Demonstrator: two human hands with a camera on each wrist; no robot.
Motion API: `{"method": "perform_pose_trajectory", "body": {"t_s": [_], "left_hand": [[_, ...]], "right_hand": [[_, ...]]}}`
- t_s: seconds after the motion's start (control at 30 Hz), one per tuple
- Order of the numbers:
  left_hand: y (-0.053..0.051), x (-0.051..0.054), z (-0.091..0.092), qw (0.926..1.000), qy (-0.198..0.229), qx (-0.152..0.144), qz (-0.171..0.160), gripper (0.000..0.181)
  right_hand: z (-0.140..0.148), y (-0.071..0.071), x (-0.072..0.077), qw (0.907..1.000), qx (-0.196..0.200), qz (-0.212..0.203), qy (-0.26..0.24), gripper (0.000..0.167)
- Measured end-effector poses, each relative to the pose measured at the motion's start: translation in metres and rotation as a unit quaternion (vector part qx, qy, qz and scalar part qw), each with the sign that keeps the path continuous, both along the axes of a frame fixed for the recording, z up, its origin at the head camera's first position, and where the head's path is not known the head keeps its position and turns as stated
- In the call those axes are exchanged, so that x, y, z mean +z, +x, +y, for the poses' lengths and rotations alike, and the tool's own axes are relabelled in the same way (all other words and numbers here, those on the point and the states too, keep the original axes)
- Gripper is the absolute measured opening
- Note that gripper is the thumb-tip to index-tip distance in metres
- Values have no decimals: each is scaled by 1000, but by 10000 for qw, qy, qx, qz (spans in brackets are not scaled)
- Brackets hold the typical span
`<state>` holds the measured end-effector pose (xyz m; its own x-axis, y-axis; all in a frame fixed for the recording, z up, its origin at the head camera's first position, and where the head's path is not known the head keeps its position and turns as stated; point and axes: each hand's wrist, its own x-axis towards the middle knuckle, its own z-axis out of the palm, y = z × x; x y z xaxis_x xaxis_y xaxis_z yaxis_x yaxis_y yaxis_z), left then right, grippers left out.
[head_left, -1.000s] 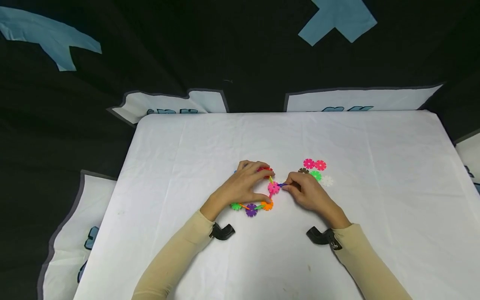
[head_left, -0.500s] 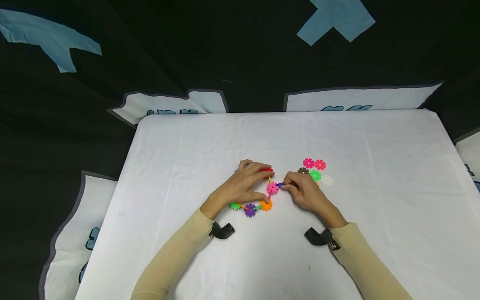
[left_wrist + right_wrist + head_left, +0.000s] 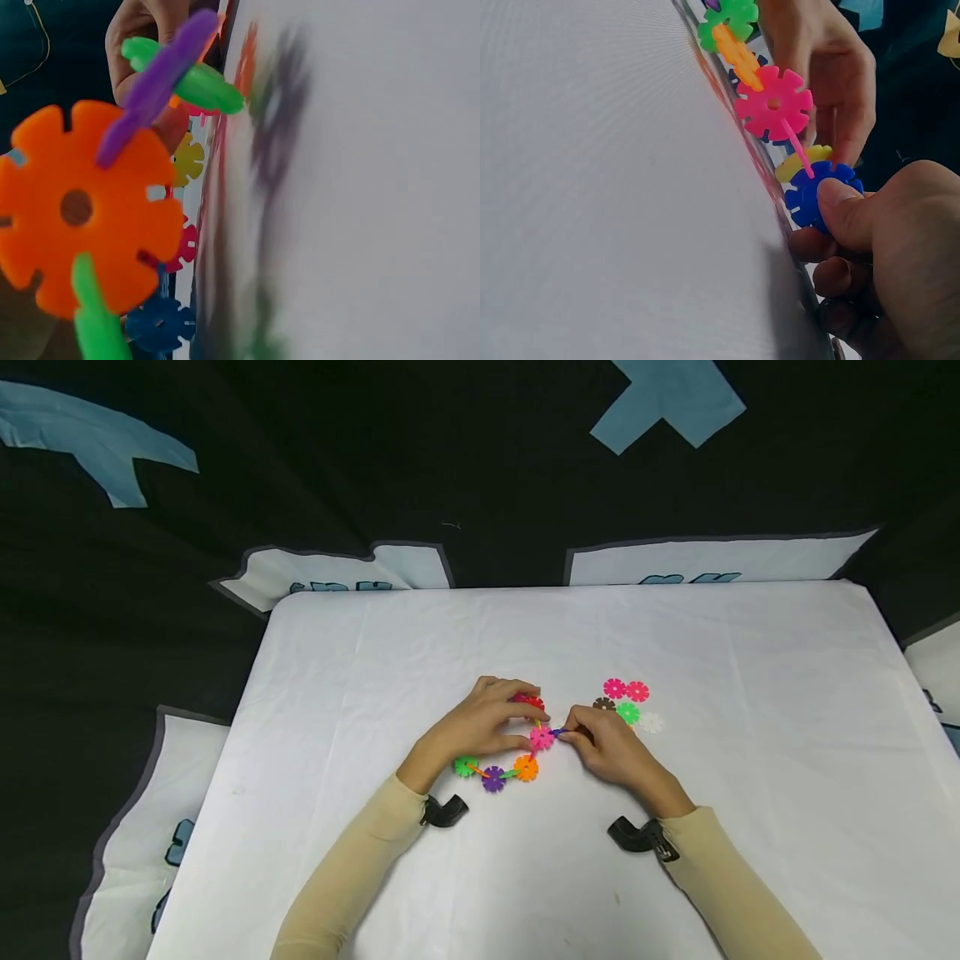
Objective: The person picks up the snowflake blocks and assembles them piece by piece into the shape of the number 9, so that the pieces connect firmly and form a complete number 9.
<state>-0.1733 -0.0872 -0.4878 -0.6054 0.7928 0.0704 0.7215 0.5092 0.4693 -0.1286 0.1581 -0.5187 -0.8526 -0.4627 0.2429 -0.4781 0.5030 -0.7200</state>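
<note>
Notched, flower-shaped plastic interlocking discs are joined into a loop under my left hand (image 3: pixel 487 718). In the head view, the left thumb and index finger hold the loop at its pink disc (image 3: pixel 542 738). My right hand (image 3: pixel 611 739) pinches a blue disc (image 3: pixel 802 202) between thumb and fingers; in the right wrist view it meets the pink link (image 3: pixel 798 146), beside a yellow disc (image 3: pixel 786 169). An orange disc (image 3: pixel 526 768), a purple disc (image 3: pixel 493 778) and a green disc (image 3: pixel 465 766) show along the near side. The left hand hides part of the loop.
Loose discs lie beyond the right hand: pink (image 3: pixel 615 688), another pink (image 3: pixel 637 692), brown (image 3: pixel 603 703), green (image 3: pixel 627 713) and white (image 3: pixel 651 722). A white cloth (image 3: pixel 750 760) covers the table. Black drapes (image 3: pixel 487 460) hang behind it.
The left thumb has moved up from the orange disc to the pink one, uncovering the orange disc. The loop has shifted slightly left. The right hand keeps its pinch on the blue disc.
</note>
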Motion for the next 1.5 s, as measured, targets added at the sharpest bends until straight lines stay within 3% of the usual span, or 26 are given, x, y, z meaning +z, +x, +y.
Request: {"method": "perform_pose_trajectory", "body": {"t_s": [0.13,0.47,0.8,0.97,1.27,1.37,1.5], "left_hand": [[-3,2,5,9989,33,-124,459,30],[-4,4,8,9975,-122,-353,593,31],[-3,4,13,9966,-164,-237,770,25],[-3,6,15,9976,-319,-71,606,38],[7,25,3,9974,-551,461,-10,67],[9,24,2,9952,-832,505,-95,76],[8,18,2,9931,-1044,533,-98,66]], "right_hand": [[1,2,1,10000,62,-28,-56,16],[-1,4,0,9989,281,302,-207,17],[-1,4,3,9992,74,377,-135,19],[3,3,7,9987,-113,335,371,17],[1,2,6,9905,-656,720,968,15],[-1,2,5,9890,-817,739,987,15],[-1,2,6,9895,-878,605,972,15]]}}
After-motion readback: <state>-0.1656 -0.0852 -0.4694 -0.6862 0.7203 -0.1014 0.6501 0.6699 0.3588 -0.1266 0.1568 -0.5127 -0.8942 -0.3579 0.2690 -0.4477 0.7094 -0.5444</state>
